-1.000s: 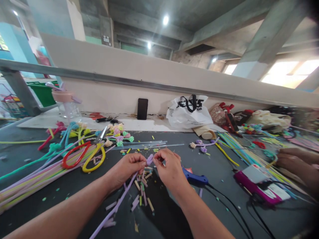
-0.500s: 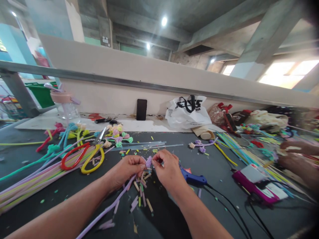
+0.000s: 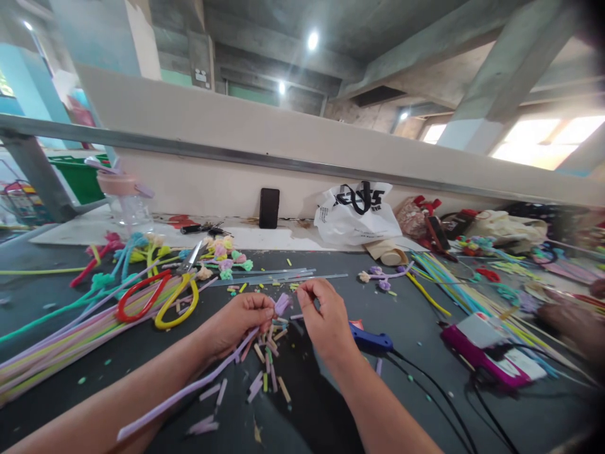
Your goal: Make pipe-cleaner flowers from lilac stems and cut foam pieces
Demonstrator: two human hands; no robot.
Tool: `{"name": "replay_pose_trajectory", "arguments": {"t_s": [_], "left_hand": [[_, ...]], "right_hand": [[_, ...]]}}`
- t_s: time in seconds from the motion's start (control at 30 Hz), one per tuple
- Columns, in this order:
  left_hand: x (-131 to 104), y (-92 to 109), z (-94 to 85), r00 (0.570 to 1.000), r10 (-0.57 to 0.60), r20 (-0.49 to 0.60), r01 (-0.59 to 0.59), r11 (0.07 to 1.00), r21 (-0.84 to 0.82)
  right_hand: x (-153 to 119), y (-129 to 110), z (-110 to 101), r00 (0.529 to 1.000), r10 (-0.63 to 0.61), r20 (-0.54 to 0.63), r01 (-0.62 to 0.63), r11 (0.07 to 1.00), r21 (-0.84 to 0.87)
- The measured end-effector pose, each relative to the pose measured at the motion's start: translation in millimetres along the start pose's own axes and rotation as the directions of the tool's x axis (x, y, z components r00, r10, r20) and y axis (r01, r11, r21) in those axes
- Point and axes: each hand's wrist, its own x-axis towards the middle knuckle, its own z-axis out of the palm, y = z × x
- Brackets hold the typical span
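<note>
My left hand (image 3: pixel 248 320) is closed, thumb and fingertips pinching a small purple fuzzy flower (image 3: pixel 282 304). A long lilac pipe cleaner (image 3: pixel 198 384) runs from under that hand down toward the lower left. My right hand (image 3: pixel 326 315) is a short way right of the flower, apart from it, its thumb and forefinger drawn together. Whatever lies between those fingertips is too small to make out. Below the hands, short cut pipe cleaner pieces (image 3: pixel 267 362) are scattered on the dark table. A blue glue gun (image 3: pixel 371 338) lies right of my right hand, partly hidden by it.
Red-and-yellow-handled scissors (image 3: pixel 177 302) rest on a bundle of pipe cleaners (image 3: pixel 89 340) at left. Clear glue sticks (image 3: pixel 283 275) lie behind the hands. A phone (image 3: pixel 269 208) leans on the partition beside a white bag (image 3: pixel 357 214). Another person's hand (image 3: pixel 571 321) is far right.
My right hand has moved right, away from the purple flower, which now shows more fully in my left hand. The lilac stem's free end has swung into view at lower left.
</note>
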Motion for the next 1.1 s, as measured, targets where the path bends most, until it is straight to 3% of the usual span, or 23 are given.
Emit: {"name": "replay_pose_trajectory", "arguments": {"t_s": [0.33, 0.53, 0.77, 0.93, 1.1], "left_hand": [[-0.2, 0.4, 0.4, 1.000, 0.006, -0.007, -0.006, 0.999, -0.053], [4.9, 3.1, -1.9, 0.986, -0.010, -0.167, -0.053, 0.929, -0.367], [11.3, 1.7, -7.1, 0.981, -0.046, -0.190, -0.060, 0.855, -0.515], [12.0, -0.1, -4.7, 0.984, -0.035, -0.176, -0.071, 0.824, -0.562], [9.9, 2.1, 2.5, 0.986, -0.028, -0.165, -0.075, 0.805, -0.589]], "right_hand": [[-6.0, 0.5, 13.2, 1.000, 0.005, 0.020, -0.004, 0.998, -0.055], [-8.3, 1.8, 10.4, 0.997, -0.035, -0.070, 0.039, 0.998, 0.048], [-15.2, -6.4, 18.3, 0.950, -0.282, 0.136, 0.277, 0.959, 0.051], [-18.0, -6.2, 23.1, 0.954, -0.242, 0.176, 0.250, 0.968, -0.022], [-19.5, -1.5, 27.1, 0.921, -0.263, 0.287, 0.290, 0.955, -0.056]]}}
